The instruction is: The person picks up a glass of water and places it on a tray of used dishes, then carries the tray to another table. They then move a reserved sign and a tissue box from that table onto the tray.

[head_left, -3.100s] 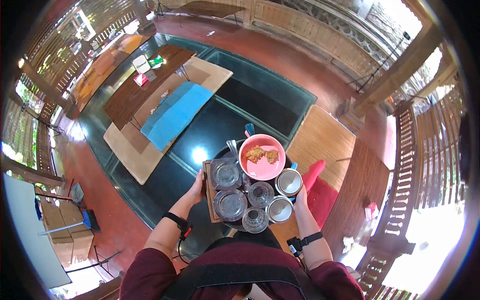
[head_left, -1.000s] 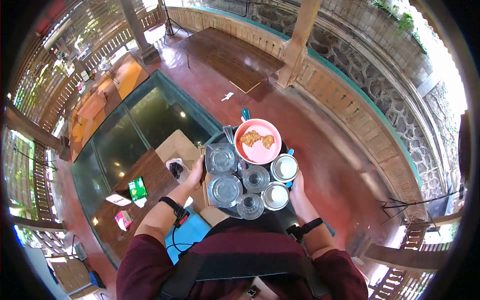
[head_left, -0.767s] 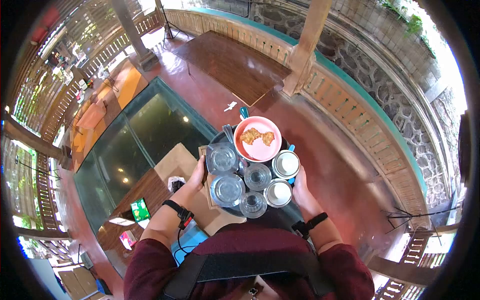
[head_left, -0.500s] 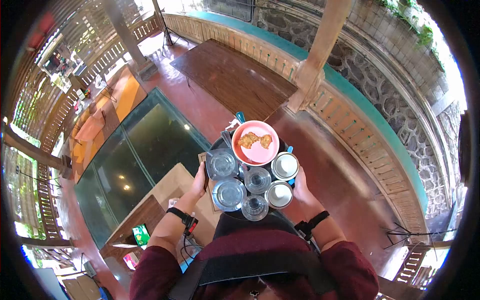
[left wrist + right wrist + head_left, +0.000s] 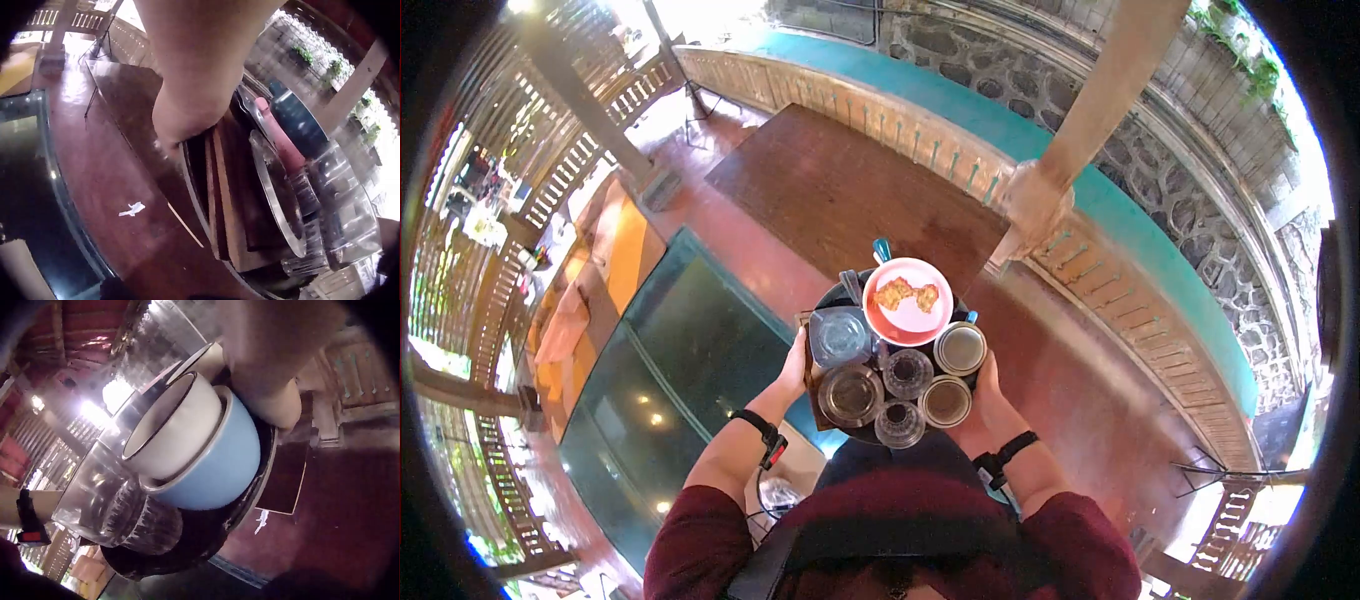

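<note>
Carrying a loaded tray (image 5: 862,435) at the lower middle of the frame, a person in a dark red top has both hands on it: the left hand (image 5: 794,368) grips one edge, the right hand (image 5: 988,388) the opposite one. I see a pink bowl (image 5: 912,324) at the tray's far side, with fried food (image 5: 893,293) in it, and some cutlery (image 5: 852,288) just beside it. Along the tray's left, two wide glass bowls (image 5: 840,337) sit above a wooden board (image 5: 232,228); two tumblers (image 5: 908,373) stand in the middle. Near the right hand are two white cups (image 5: 946,402), and a blue cup (image 5: 225,462) shows around one of them. Beyond the tray, a brown table (image 5: 840,180) fills the upper middle, with a pillar (image 5: 1090,120) to the upper right. A white scrap (image 5: 132,209) lies on the red floor (image 5: 1100,410).
</note>
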Demonstrator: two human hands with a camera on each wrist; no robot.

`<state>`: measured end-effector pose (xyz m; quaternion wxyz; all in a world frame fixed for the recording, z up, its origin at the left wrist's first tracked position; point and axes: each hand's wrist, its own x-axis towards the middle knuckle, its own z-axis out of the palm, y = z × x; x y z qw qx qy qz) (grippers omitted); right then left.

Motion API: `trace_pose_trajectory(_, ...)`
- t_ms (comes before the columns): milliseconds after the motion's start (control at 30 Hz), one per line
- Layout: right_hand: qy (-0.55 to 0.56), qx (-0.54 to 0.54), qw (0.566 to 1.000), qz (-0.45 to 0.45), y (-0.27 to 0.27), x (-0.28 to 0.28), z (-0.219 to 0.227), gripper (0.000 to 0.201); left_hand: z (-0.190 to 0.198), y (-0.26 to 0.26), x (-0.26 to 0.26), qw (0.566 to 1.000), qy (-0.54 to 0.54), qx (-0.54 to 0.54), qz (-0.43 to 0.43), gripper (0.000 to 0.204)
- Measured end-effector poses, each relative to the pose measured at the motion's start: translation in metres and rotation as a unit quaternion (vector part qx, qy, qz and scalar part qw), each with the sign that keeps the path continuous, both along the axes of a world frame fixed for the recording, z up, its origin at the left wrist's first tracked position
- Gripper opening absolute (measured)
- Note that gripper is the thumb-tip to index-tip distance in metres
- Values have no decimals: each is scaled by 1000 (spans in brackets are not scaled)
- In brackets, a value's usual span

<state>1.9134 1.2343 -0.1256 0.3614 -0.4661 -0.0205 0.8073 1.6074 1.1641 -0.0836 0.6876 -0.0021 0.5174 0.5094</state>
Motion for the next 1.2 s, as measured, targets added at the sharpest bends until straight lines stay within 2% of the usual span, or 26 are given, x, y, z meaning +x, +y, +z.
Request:
trace_pose_trajectory(67,-5,-24,999,-20,22,-18,-13,37,-29,37,-30,1000,1,5,-19,51)
trace_pose_trajectory(100,-7,-37,999,-33,33,-27,-19,37,-37,60,-42,999,-2,-28,-18,54)
trace_pose_trajectory(267,-13,-90,991,-94,84,-58,-56,37,-86,158,-78,991,37,-74,-104,60)
trace_pose_trajectory(333,-16,-109,986,-121,105,-65,-74,37,-79,208,-72,988,28,-70,-138,62)
trace_pose_trajectory(367,-21,-117,983,-136,113,-68,-83,37,-98,225,-78,987,-5,-51,-152,63)
trace_pose_trajectory(433,-28,-130,977,-166,127,-74,-100,38,-134,260,-94,979,34,-113,-166,63)
trace_pose_trajectory(500,-35,-136,971,-194,140,-81,-124,40,-160,280,-99,965,95,-161,-186,64)
trace_pose_trajectory(600,-63,-153,959,-232,162,-90,-160,41,-218,315,-112,952,163,-150,-212,66)
trace_pose_trajectory(667,-97,-175,945,-258,174,-96,-186,40,-251,334,-113,948,179,-162,-207,66)
trace_pose_trajectory(700,-110,-158,944,-267,168,-98,-209,39,-259,339,-109,946,185,-167,-210,66)
trace_pose_trajectory(800,-107,-193,929,-298,172,-106,-257,38,-287,365,-102,938,197,-170,-230,68)
trace_pose_trajectory(867,-101,-209,916,-326,190,-109,-258,38,-317,384,-104,931,218,-179,-231,68)
trace_pose_trajectory(967,-90,-222,900,-365,191,-120,-289,37,-360,404,-108,882,314,-210,-281,70)
trace_pose_trajectory(1000,-83,-235,887,-389,191,-124,-297,37,-357,414,-99,876,318,-220,-287,70)
trace_pose_trajectory(1067,-103,-226,887,-389,185,-128,-321,36,-328,434,-71,861,329,-241,-302,71)
trace_pose_trajectory(1100,-111,-221,888,-389,186,-132,-332,36,-356,436,-85,860,318,-234,-324,71)
trace_pose_trajectory(1200,-102,-210,875,-424,186,-139,-346,34,-387,443,-90,859,319,-215,-339,71)
